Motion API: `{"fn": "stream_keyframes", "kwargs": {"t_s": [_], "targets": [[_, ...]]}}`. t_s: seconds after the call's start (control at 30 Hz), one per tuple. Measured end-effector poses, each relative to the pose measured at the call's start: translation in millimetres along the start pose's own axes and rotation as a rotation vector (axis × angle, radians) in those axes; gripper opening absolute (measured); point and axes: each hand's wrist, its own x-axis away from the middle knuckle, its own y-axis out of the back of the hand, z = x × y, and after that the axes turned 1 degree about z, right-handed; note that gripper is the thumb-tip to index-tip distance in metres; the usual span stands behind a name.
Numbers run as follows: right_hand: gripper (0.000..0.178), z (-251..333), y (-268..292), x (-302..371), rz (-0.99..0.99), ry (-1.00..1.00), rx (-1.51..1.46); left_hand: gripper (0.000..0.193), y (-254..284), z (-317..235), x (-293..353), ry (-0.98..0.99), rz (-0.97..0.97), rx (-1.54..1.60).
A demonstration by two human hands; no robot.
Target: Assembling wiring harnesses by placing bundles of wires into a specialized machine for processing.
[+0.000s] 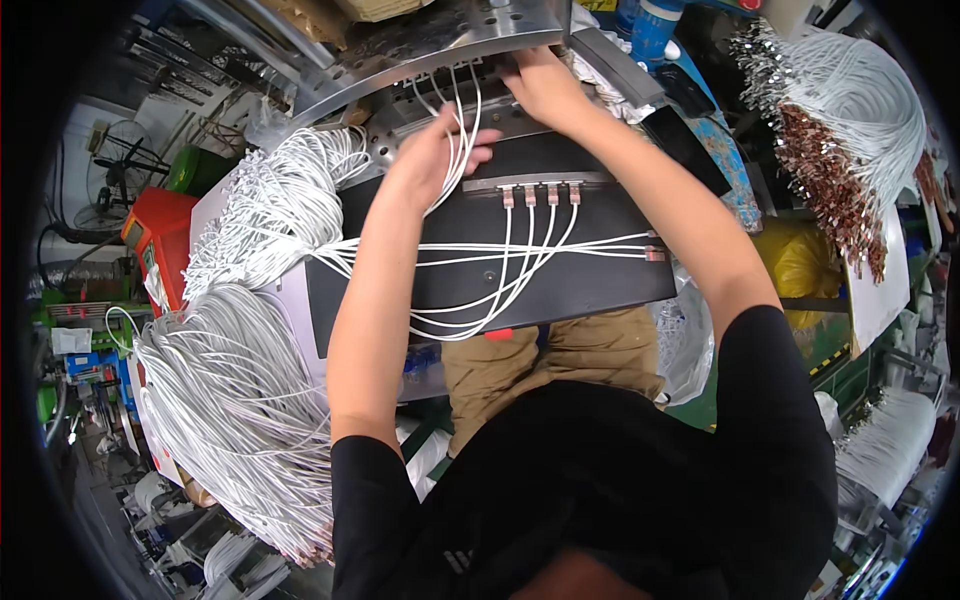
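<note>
My left hand (432, 157) is raised just below a perforated metal machine plate (440, 55), its fingers apart. Several white cables (466, 125) run down from connectors under the plate and pass across these fingers. My right hand (545, 88) reaches in under the plate's right part, where its fingertips are hidden; what they touch cannot be made out. Below both hands lies a black board (590, 285). Several white cables with reddish-brown plugs (541, 196) sit in a row along a grey metal strip (480, 185) on it. More white cables (560, 249) cross the board lengthwise.
Large bundles of white cables (230, 390) are heaped at my left. Another bundle (850, 110) with brown plugs lies at the far right. A blue cup (655, 30) and a dark flat panel (686, 150) are on the blue worktable (738, 175). A yellow bag (797, 262) is below.
</note>
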Motion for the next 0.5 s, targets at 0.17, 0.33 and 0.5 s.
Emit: {"fn": "stream_keyframes", "kwargs": {"t_s": [0.17,0.33,0.5], "targets": [[0.029,-119,-70,-59,0.166,-0.090,-0.013,0.043,-28,4,5,0.095,0.237,0.189],[0.017,-75,-85,-64,0.212,-0.084,-0.473,0.043,-9,5,44,-0.022,-0.042,0.095],[0.017,-98,-69,-62,0.105,-0.114,-0.234,0.030,34,-83,115,-0.580,0.012,-0.375]]}}
